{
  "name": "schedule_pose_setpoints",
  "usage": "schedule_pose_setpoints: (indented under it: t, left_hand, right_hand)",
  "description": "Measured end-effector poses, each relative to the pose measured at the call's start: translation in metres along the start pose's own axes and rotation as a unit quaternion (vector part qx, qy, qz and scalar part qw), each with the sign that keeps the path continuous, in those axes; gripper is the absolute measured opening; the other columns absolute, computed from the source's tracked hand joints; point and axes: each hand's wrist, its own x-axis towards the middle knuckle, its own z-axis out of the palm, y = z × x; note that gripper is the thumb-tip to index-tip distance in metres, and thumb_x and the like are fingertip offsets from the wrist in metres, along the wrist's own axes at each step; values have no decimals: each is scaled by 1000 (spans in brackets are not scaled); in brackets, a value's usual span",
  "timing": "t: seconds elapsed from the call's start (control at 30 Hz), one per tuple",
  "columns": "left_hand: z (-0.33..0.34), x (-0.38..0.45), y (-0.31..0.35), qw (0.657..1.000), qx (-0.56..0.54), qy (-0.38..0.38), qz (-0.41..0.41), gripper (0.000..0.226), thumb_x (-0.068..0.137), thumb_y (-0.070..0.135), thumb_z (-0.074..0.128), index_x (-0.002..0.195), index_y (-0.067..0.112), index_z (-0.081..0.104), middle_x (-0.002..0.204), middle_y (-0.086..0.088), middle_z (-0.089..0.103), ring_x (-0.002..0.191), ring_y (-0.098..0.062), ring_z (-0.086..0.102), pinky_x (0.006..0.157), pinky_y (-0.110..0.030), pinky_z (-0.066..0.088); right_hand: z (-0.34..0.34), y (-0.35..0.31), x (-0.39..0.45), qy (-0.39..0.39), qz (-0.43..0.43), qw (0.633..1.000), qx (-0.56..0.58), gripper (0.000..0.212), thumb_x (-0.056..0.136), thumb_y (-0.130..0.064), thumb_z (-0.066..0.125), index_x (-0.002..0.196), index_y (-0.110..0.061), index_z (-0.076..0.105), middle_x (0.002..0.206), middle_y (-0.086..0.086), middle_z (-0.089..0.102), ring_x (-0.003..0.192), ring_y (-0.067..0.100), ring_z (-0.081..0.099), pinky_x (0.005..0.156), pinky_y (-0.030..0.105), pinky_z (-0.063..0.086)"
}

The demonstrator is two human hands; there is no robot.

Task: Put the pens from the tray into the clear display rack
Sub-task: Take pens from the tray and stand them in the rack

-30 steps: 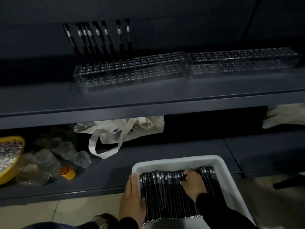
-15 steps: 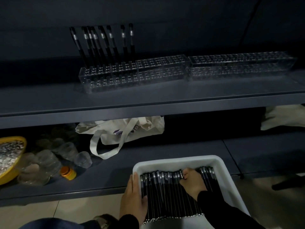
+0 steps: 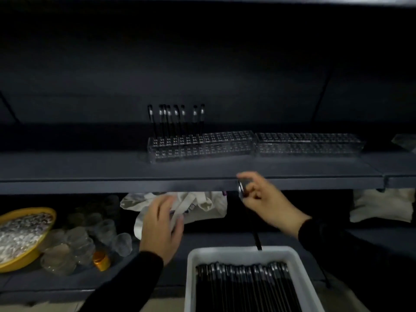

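The pen (image 3: 250,212) in play is a slim black one, held near its capped upper end by the right hand (image 3: 265,201), whose thumb and fingers pinch it while the barrel hangs down and slightly to the right, its tip just above the far rim of the white tray (image 3: 236,252). That puts the pen in the air between the tray and the front edge of the upper shelf (image 3: 112,174), below the level of the clear rack (image 3: 200,144). The rest of the pens (image 3: 245,287) lie side by side in the tray, packed close. The left hand (image 3: 161,224) is raised off to the left with its fingers spread and relaxed, holding nothing; it is blurred. The rack stands on the upper shelf, with about eight pens upright (image 3: 175,119) at its left end and the holes to their right free; a second clear rack (image 3: 308,144) touches its right end and looks unfilled. To do this step well, I would swing the pen upright before it reaches the shelf edge, so the hanging tip does not knock the lip. Then aim the tip at the first free hole beside the standing pens, coming down from above, since a slanted entry may catch the grid. The free hand could steady the rack. On the lower shelf sit a cloth bag (image 3: 202,203), clear cups (image 3: 85,242) and a yellow bowl (image 3: 33,251).
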Motion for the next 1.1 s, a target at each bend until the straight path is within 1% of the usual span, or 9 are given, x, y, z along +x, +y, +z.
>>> schedule_pose_setpoints:
  t: [0.07,0.13,0.23,0.37,0.47,0.63,0.77,0.9,1.1]
  left_hand:
    - [-13,41,-2,997,-9,50,-49,44,90,20,57,127,-1,48,123,-22,49,114,-28,45,99,-36,40]
    - [-21,78,-4,993,-38,39,-102,51,93,15,60,137,0,40,135,-20,39,121,-31,44,104,-42,40]
    - [-24,119,-14,988,-43,-4,-150,59,96,25,55,146,7,29,146,-13,27,126,-29,41,107,-39,37]
    - [-16,142,-30,982,-41,-61,-176,61,97,27,54,147,9,25,150,-14,24,126,-31,43,104,-37,39]
    - [-7,142,-40,977,-31,-97,-187,62,98,33,51,149,18,21,150,-12,27,119,-30,51,95,-38,44]
    - [1,138,-43,980,6,-74,-186,60,99,38,46,150,24,17,150,-7,32,108,-25,57,83,-34,48]
    - [3,138,-44,980,22,-65,-184,61,99,40,45,150,24,16,150,-5,33,112,-25,55,86,-34,47]
    - [4,138,-44,983,26,-50,-176,61,98,39,47,149,22,19,147,-6,37,113,-25,55,84,-33,47]
    - [6,137,-45,984,36,-42,-169,61,98,40,46,150,22,19,146,-6,39,115,-23,54,84,-30,44]
  right_hand:
    - [-15,-36,16,23,-29,999,14,51,88,6,53,118,-35,49,81,6,45,65,12,42,60,11,37]
    - [-27,-65,34,44,-36,998,16,46,92,3,51,121,-32,49,86,8,47,68,14,43,57,11,37]
    - [-35,-93,63,84,-49,994,42,39,93,1,50,118,-30,48,101,10,61,79,19,53,64,16,45]
    - [-31,-102,99,146,-25,983,111,36,92,1,51,112,-29,48,100,13,62,86,22,60,87,42,53]
    - [-27,-104,123,168,6,967,191,36,93,7,46,115,-22,44,96,9,55,81,19,63,87,38,54]
    - [-27,-109,161,196,13,949,246,41,89,17,44,104,-21,45,93,5,54,80,22,61,85,40,54]
    - [-23,-109,181,226,-35,955,188,40,84,16,58,96,-20,44,86,0,54,87,23,58,80,36,53]
    - [-23,-108,195,250,-101,957,107,42,82,9,64,93,-27,44,82,-4,50,75,13,54,76,31,50]
    - [-14,-92,212,258,-138,956,-14,36,88,-2,62,114,-21,47,79,-11,47,76,13,52,82,33,51]
